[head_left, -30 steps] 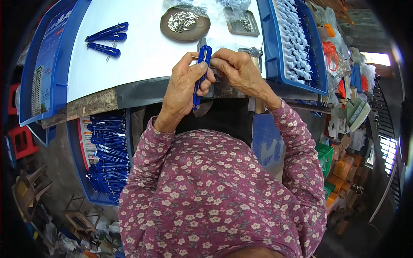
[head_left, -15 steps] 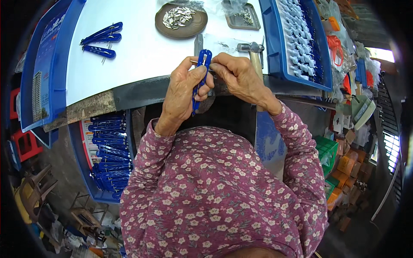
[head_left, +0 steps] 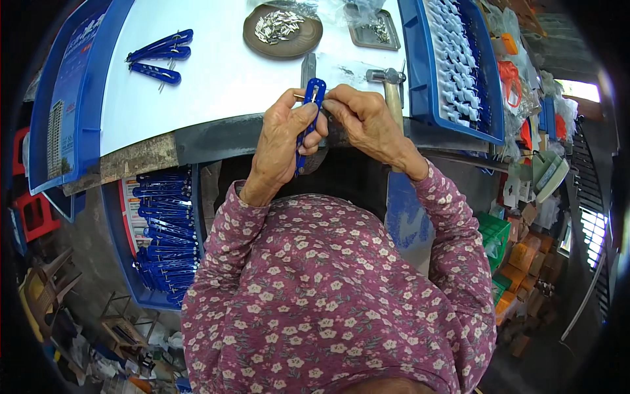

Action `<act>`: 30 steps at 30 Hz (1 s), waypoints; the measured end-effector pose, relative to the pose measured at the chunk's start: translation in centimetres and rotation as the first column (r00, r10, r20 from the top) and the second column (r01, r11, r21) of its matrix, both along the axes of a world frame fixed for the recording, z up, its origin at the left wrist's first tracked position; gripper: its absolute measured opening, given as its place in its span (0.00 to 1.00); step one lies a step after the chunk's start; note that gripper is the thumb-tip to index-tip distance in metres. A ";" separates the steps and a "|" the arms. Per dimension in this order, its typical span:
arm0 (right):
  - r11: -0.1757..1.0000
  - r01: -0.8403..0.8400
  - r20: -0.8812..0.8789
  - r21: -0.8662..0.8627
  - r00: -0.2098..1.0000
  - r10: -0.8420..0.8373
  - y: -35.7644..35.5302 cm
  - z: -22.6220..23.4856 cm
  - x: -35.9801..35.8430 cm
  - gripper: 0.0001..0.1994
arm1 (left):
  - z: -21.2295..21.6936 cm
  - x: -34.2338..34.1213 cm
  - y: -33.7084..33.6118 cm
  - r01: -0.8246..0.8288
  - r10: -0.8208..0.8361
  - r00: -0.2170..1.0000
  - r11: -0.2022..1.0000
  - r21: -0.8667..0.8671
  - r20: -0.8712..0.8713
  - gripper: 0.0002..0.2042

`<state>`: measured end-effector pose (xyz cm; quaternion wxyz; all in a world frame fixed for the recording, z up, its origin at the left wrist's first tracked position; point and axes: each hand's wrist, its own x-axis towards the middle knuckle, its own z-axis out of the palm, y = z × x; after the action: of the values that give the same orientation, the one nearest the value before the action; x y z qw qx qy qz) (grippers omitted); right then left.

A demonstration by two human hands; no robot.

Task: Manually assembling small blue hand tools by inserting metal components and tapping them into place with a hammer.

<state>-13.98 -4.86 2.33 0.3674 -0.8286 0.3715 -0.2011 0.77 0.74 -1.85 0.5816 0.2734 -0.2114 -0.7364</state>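
Observation:
My left hand (head_left: 282,134) is closed around a long, slim blue slotted piece (head_left: 315,90), held upright above the table's near edge. A thin metal pin (head_left: 299,96) sticks out from its left side, by my left index finger. My right hand (head_left: 367,121) is pinched close against the right side of the piece; whatever lies between its fingertips is hidden. Just beyond my hands, a narrow metal block (head_left: 308,67) stands on the table. Right of it lies a hammer (head_left: 392,82) with a wooden handle.
A brown dish of small metal pins (head_left: 315,41) and a small tray (head_left: 396,41) sit at the back. Similar blue pieces (head_left: 164,52) lie at left. Blue bins stand left (head_left: 88,141) and right (head_left: 430,98). A lower bin (head_left: 134,279) holds many blue pieces.
The head view has shifted slightly, so the table items appear a little further right. Both hands stay around the blue piece, which has turned slightly.

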 end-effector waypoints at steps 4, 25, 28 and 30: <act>1.000 -0.010 0.014 0.024 1.000 0.010 -0.2 0.0 0.1 0.06 | 0.3 0.2 0.0 -0.008 0.008 1.000 1.000 0.008 -0.005 0.09; 0.998 -0.007 0.011 -0.055 1.000 0.007 -0.4 -0.6 0.0 0.05 | 0.3 -0.2 -0.3 -0.023 0.024 0.997 1.000 -0.011 0.073 0.09; 0.995 -0.019 -0.016 -0.093 1.000 0.018 -0.5 -0.6 -0.1 0.05 | 0.2 -0.2 -0.4 -0.025 0.027 0.998 0.999 -0.026 0.061 0.09; 0.993 -0.021 -0.033 -0.120 0.999 0.017 -0.5 -0.6 -0.2 0.05 | 0.1 -0.2 -0.4 -0.025 0.027 0.998 0.999 -0.035 0.063 0.09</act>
<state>-14.16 -5.37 1.69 0.3128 -0.8558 0.3566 -0.2062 0.54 0.31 -1.71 0.5886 0.2894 -0.2388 -0.7161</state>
